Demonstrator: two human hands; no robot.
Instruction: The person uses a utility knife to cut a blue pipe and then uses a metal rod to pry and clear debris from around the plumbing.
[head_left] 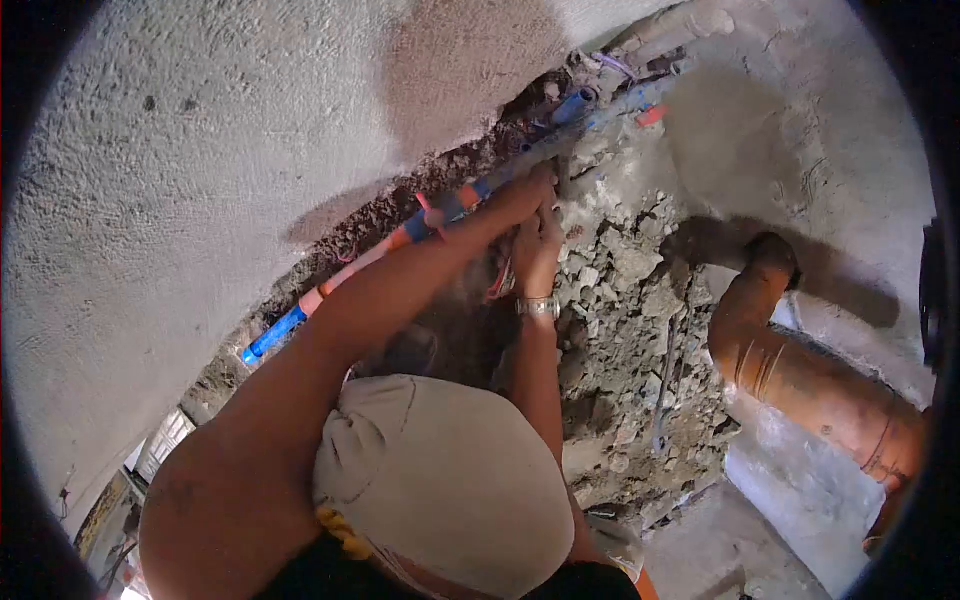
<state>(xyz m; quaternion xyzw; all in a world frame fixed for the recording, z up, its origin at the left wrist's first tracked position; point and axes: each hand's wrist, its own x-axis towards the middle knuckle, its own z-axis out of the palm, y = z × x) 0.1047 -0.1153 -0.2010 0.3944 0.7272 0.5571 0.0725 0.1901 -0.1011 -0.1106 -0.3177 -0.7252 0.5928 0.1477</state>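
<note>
Neither of my hands shows in this view. Below me another person in a light cap [450, 480] leans forward, both bare arms stretched toward the foot of a wall. The person's left hand [538, 190] and right hand [537, 248] are close together in the trench beside a pipe. Whatever those fingers hold is hidden or too small to make out. A metal watch [538, 307] is on the right wrist. Along the trench runs a pipe [395, 243] with blue and orange sections. A short blue pipe end [573, 106] sticks up farther along.
Broken rubble [620, 300] lies heaped right of the arms, with a thin rod [665, 390] on it. A thick orange-brown drain pipe [815, 395] bends into the floor at right. The rough plastered wall [230, 130] rises at left. A red piece [652, 115] lies near the trench.
</note>
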